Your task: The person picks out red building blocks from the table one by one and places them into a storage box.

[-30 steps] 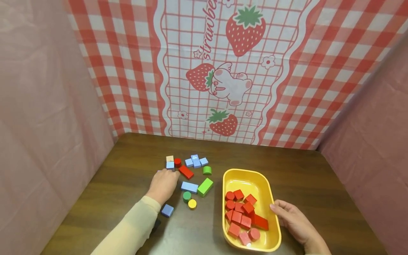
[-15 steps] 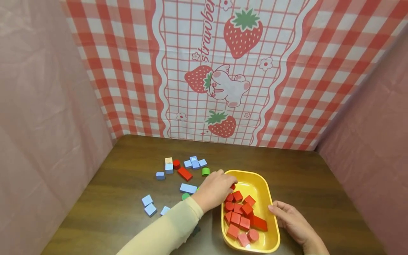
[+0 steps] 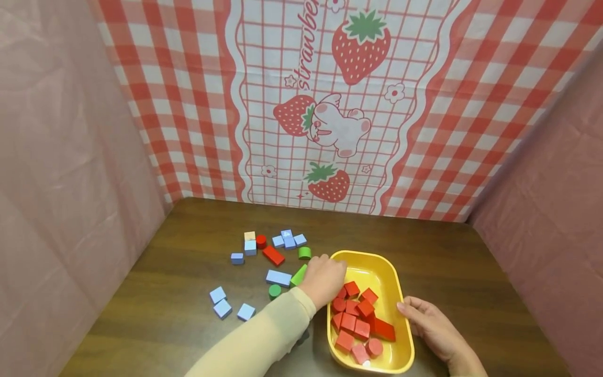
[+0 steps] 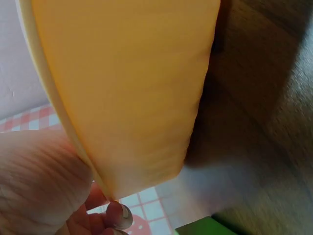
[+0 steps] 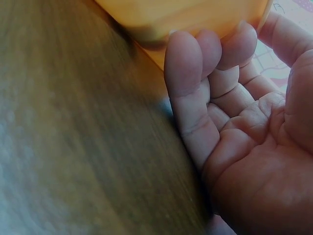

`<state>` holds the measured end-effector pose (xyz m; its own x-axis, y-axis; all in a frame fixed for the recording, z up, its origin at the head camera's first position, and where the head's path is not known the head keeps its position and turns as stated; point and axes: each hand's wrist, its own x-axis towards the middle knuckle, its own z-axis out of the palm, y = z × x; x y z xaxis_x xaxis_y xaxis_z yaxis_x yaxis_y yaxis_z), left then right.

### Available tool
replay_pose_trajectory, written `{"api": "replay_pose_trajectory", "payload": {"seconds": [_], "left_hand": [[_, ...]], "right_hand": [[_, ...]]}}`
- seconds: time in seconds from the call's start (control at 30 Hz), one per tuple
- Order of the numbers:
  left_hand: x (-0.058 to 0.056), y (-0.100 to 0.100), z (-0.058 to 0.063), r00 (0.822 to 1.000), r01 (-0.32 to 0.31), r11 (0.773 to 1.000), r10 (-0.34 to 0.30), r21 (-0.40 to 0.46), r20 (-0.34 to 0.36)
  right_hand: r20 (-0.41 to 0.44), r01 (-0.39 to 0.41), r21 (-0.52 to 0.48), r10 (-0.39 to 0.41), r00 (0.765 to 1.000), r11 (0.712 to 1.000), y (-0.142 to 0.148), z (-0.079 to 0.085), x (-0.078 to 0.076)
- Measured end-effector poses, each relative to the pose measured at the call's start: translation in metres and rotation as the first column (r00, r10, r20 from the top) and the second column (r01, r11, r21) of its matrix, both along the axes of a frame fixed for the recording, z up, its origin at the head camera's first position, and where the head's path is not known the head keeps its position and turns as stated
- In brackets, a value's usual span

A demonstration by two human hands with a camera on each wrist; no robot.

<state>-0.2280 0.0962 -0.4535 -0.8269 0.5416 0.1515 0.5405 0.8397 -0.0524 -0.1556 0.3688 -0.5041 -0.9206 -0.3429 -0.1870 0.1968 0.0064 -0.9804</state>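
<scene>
A yellow plastic tray (image 3: 405, 351) stands right of the table's middle. Several red toy blocks (image 3: 361, 329) of mixed shapes lie in it. My left hand (image 3: 322, 280) is at the tray's left rim with its fingers bent; in the left wrist view, fingertips (image 4: 120, 215) sit by the rim. The back of that hand hides most of its grip from the head view. My right hand (image 3: 433, 327) holds the opposite long side, thumb on the rim; in the right wrist view its curled fingers (image 5: 183, 63) support the outer wall.
Left of the tray lie blue blocks (image 3: 279, 278), a red cylinder (image 3: 261, 241), a red bar (image 3: 274, 255), a green cylinder (image 3: 275, 291), a green arch-shaped block (image 3: 304, 253) and a natural-wood block (image 3: 249, 236). A green bar (image 3: 299, 275) is partly behind my left hand. Checked cloth hangs behind the table.
My left hand has moved from the blocks at the far left to the tray's left rim. It held a red block there half a second ago; no block shows in it now. Right hand unchanged.
</scene>
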Motion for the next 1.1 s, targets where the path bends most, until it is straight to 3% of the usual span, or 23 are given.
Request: {"api": "replay_pose_trajectory", "payload": {"seconds": [0.13, 0.27, 0.33, 0.4, 0.5, 0.57, 0.67, 0.73, 0.83, 1.03, 1.1], "left_hand": [[-0.001, -0.003, -0.001, 0.999, 0.039, 0.999, -0.039, 0.014, -0.012], [-0.004, -0.015, 0.004, 0.988, 0.112, 0.990, -0.101, 0.086, -0.117], [-0.011, -0.028, 0.009, 0.982, 0.107, 0.983, -0.080, 0.153, -0.171], [-0.021, -0.046, 0.014, 0.985, 0.042, 0.972, -0.002, 0.229, -0.170], [-0.042, -0.081, 0.016, 0.982, -0.132, 0.950, 0.164, 0.284, -0.089], [-0.055, -0.105, 0.012, 0.964, -0.251, 0.929, 0.264, 0.270, -0.011], [-0.065, -0.132, -0.001, 0.938, -0.345, 0.913, 0.342, 0.218, 0.050], [-0.068, -0.142, -0.008, 0.929, -0.369, 0.911, 0.363, 0.186, 0.067], [-0.070, -0.147, -0.014, 0.932, -0.361, 0.917, 0.359, 0.172, 0.042], [-0.069, -0.149, -0.014, 0.938, -0.345, 0.916, 0.346, 0.204, 0.031], [-0.067, -0.148, -0.010, 0.942, -0.329, 0.924, 0.336, 0.196, -0.005]], "right_hand": [[0.007, 0.006, -0.001, -0.006, 1.000, 1.000, 0.001, -0.001, 0.001], [0.009, -0.004, -0.011, 0.004, 1.000, 1.000, 0.001, -0.002, 0.002], [0.007, -0.014, -0.015, 0.014, 1.000, 1.000, 0.000, -0.002, 0.001], [0.004, -0.016, -0.015, 0.016, 1.000, 1.000, 0.000, -0.002, 0.001], [0.006, -0.001, -0.010, 0.001, 1.000, 1.000, -0.001, -0.001, 0.000], [0.010, 0.005, -0.008, -0.005, 1.000, 1.000, 0.000, 0.000, 0.000], [0.013, -0.002, -0.013, 0.002, 1.000, 1.000, 0.000, -0.002, 0.000], [0.012, -0.008, -0.016, 0.008, 1.000, 1.000, 0.001, -0.002, 0.000], [0.008, -0.007, -0.016, 0.007, 1.000, 1.000, 0.001, -0.002, 0.000], [0.008, -0.005, -0.014, 0.005, 1.000, 1.000, 0.000, 0.000, -0.001], [0.013, -0.010, -0.015, 0.010, 1.000, 1.000, 0.000, 0.001, -0.001]]}}
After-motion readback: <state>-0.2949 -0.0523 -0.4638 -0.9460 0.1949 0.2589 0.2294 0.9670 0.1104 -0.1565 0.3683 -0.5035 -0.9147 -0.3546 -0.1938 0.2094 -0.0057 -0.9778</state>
